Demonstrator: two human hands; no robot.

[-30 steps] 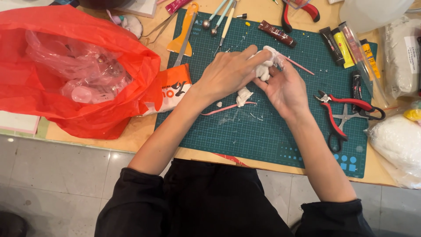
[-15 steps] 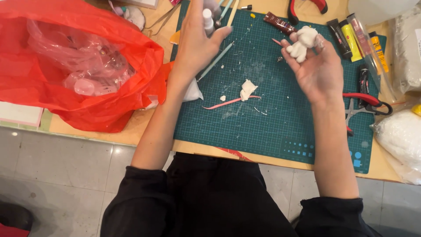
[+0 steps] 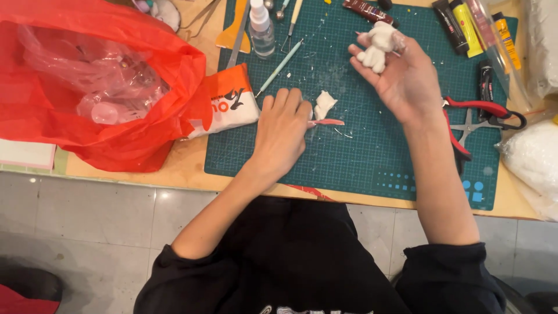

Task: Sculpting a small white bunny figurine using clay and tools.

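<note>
My right hand (image 3: 401, 78) is raised over the green cutting mat (image 3: 360, 151) and holds a small white clay figure (image 3: 378, 43) in its fingers. My left hand (image 3: 282, 131) lies palm down on the mat, its fingertips on the end of a thin pink modelling tool (image 3: 326, 122). A small lump of white clay (image 3: 323, 104) rests on the mat just beyond that tool. Whether the fingers have closed round the tool is hidden by the hand.
A red plastic bag (image 3: 99, 87) with clear wrappers fills the left. A white and orange packet (image 3: 229, 102) lies at the mat's edge. A spray bottle (image 3: 261, 29), sculpting tools (image 3: 279, 67), paint tubes (image 3: 465, 23), red pliers (image 3: 476, 110), scissors and white bags (image 3: 532, 157) surround the mat.
My left hand came down from the tools at the top of the mat onto the pink tool. My right hand stayed raised with the clay figure.
</note>
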